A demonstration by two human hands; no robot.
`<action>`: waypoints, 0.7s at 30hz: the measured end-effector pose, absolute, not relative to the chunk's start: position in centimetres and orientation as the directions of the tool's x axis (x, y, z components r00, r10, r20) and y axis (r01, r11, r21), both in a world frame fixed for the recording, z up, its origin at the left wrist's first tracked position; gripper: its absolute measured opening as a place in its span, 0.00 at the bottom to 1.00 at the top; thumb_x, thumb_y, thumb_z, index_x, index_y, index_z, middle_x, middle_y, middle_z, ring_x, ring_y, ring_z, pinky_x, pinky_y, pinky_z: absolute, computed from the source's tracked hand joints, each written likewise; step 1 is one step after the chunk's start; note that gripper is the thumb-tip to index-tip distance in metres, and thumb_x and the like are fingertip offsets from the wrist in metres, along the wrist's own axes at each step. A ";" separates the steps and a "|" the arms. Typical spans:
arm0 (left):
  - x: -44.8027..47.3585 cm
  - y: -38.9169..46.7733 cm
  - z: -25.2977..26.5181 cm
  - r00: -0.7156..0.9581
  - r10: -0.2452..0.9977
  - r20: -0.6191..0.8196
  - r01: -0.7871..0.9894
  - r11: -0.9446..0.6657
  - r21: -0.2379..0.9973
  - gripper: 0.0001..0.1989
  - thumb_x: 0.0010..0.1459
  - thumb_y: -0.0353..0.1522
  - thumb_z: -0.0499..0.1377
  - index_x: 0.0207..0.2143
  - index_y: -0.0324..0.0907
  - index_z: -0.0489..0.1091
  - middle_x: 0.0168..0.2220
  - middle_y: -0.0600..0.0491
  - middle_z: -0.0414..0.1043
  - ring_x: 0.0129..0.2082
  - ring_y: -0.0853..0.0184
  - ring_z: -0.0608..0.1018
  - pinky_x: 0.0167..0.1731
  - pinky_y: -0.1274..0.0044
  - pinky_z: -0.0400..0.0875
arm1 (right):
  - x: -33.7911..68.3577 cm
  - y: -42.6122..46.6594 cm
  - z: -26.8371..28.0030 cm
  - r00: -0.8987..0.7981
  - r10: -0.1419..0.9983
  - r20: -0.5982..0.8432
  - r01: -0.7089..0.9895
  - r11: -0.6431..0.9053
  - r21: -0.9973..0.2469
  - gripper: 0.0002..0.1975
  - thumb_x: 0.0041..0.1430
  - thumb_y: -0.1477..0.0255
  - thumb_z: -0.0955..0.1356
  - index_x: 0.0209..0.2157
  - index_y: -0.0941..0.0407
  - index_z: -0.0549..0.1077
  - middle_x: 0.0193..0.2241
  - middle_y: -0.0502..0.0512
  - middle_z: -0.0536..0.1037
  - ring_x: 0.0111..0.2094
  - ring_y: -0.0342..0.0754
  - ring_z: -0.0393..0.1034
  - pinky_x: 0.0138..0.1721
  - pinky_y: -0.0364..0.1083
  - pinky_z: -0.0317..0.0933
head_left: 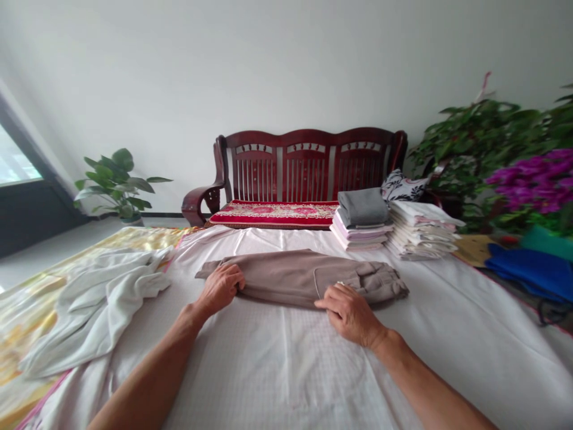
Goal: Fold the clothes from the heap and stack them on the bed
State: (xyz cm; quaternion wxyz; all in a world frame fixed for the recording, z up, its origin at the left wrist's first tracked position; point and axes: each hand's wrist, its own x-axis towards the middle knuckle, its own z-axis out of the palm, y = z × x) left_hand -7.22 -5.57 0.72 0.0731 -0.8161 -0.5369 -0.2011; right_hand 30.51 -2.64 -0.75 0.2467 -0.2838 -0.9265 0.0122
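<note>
Both forearms slant inward to the trousers, which lie sideways on a white cloth. The left hand touches the near edge by the narrow end, the right hand nearer the waistband; both have bent fingers, though whether they pinch fabric I cannot tell.

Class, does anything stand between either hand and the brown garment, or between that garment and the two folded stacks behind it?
Nothing visible does. The left hand and right hand both touch the brown garment along its near side, and only white sheet shows between it and the grey-topped stack and whitish stack.
</note>
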 end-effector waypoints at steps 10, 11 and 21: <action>-9.0 -5.8 0.9 0.167 0.917 0.362 0.980 -0.195 0.043 0.12 0.51 0.22 0.52 0.28 0.46 0.71 0.34 0.53 0.74 0.39 0.60 0.73 0.43 0.71 0.62 | 30.7 -2.9 -0.1 -0.719 0.528 0.451 0.504 0.844 -0.184 0.23 0.53 0.85 0.62 0.42 0.49 0.79 0.32 0.52 0.72 0.36 0.50 0.64 0.42 0.49 0.58; -9.1 -5.9 1.1 0.159 0.931 0.328 0.983 -0.181 0.035 0.13 0.51 0.21 0.52 0.28 0.46 0.71 0.33 0.53 0.74 0.39 0.60 0.73 0.42 0.71 0.61 | 30.7 -2.9 0.0 -0.722 0.530 0.446 0.502 0.844 -0.191 0.23 0.53 0.85 0.62 0.42 0.48 0.79 0.32 0.53 0.73 0.36 0.50 0.65 0.42 0.49 0.58; -7.2 -6.7 1.8 0.075 0.969 0.238 0.997 -0.079 0.011 0.15 0.51 0.22 0.50 0.26 0.46 0.74 0.35 0.51 0.76 0.39 0.58 0.75 0.38 0.70 0.63 | 34.3 -1.8 1.4 -0.614 0.596 0.517 0.556 0.792 -0.251 0.26 0.44 0.87 0.61 0.43 0.55 0.78 0.39 0.53 0.79 0.43 0.49 0.69 0.50 0.49 0.60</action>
